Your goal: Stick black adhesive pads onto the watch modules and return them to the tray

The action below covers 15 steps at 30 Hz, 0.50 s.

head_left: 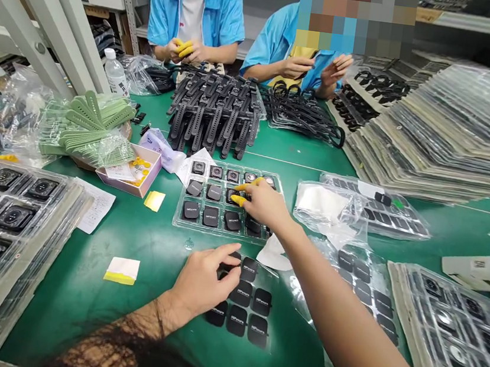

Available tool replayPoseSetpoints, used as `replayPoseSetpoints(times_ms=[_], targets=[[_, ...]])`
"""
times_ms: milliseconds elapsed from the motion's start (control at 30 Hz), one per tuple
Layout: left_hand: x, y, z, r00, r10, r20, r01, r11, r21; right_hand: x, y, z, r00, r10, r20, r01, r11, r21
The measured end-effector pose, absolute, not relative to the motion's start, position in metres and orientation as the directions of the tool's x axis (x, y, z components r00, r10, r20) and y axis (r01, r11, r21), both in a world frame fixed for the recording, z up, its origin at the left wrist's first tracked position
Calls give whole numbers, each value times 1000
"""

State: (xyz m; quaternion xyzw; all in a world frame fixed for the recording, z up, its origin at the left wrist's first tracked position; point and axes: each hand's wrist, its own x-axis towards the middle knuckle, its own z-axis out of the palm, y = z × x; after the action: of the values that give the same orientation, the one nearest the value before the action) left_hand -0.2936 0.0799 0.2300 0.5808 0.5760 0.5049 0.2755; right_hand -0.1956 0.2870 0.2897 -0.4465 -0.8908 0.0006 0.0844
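Observation:
My right hand [264,204], with yellow finger cots on its fingertips, reaches over a clear plastic tray [176,218]. Its fingers are stretched out and apart, their tips on or just above a dark watch case [231,196] in the middle row. Other pockets show watch cases such as one [216,172] in the back row, and several covered with black square stickers [210,216]. Nearer to me, my left hand [201,279] has thumb and forefinger spread around a partly hidden sticker on a clear sheet [275,279] of printed black stickers [237,319].
Tray stacks with watch cases stand at left [48,242] and right [406,328]. Beyond are black watch straps [215,111], green straps [95,129] and an open box [147,180]. More sticker sheets [365,273] lie right. Two people in blue sit opposite.

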Motion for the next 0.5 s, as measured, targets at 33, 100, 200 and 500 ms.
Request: replayPoseSetpoints(times_ms=[33, 100, 200, 500], targets=[[-294, 80, 230, -178, 948, 266, 388, -181, 904, -198, 288, 288, -606, 782, 143, 781, 619, -77], [-294, 81, 229, -182, 946, 266, 389, -179, 904, -203, 291, 288, -630, 761, 153, 754, 647, -114], [-295, 82, 228, -183, 949, 258, 394, -170, 903, -206, 290, 292, -635, 743, 209, 710, 669, -220], [-297, 81, 230, -225, 966, 129, 322, -52, 945, -152, 171, 272, -439, 892, 110, 194, 214, -957]])
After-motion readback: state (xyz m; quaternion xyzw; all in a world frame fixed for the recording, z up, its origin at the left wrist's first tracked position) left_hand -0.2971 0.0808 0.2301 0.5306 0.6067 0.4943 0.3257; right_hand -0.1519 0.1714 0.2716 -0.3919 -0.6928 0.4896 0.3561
